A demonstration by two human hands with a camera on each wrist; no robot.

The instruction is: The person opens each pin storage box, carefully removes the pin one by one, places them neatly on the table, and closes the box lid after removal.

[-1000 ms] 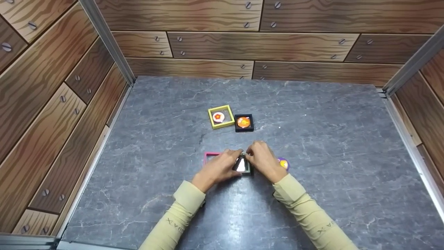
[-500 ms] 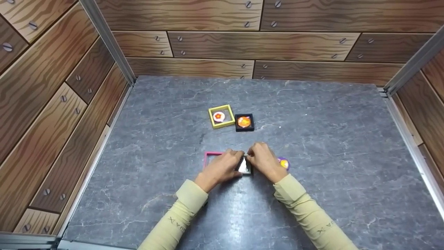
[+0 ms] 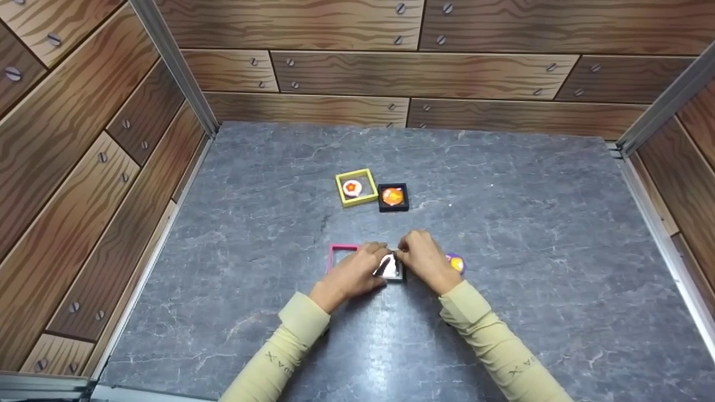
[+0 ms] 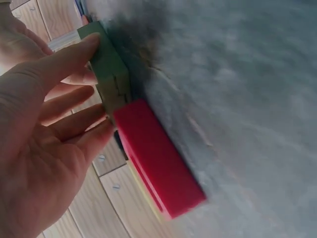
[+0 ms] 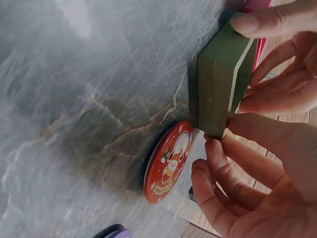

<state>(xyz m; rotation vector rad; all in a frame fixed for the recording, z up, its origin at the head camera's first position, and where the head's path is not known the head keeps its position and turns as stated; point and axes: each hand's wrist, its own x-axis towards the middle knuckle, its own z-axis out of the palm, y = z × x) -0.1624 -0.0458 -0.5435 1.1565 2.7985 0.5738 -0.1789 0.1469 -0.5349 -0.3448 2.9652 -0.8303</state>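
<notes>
A small square green frame [image 5: 218,82] stands low over the grey tabletop between my hands. My left hand [image 3: 354,272] holds it from the left, thumb on the near side [image 4: 101,54] and fingers toward the far side. At its far right corner my right hand [image 3: 425,258] pinches the edge between thumb and fingers. Inside the frame, a clear pane [image 3: 391,271] shows a bright reflection in the head view. Left of it is a pink frame [image 4: 156,158], partly hidden by the left hand. A round red badge with a cartoon [image 5: 169,162] lies beside the green frame, under the right hand.
Farther back lie a yellow frame [image 3: 356,172] with a white badge [image 3: 352,188] in it and a black frame [image 3: 394,209] with an orange badge [image 3: 392,196]. A purple badge [image 3: 457,263] shows beside the right wrist. Wood-patterned walls [image 3: 335,72] enclose the tabletop [image 3: 530,223].
My left hand has shifted very slightly left along the green frame, and the reflection in its pane has changed shape. My right hand stays at the same corner. The other things have not moved.
</notes>
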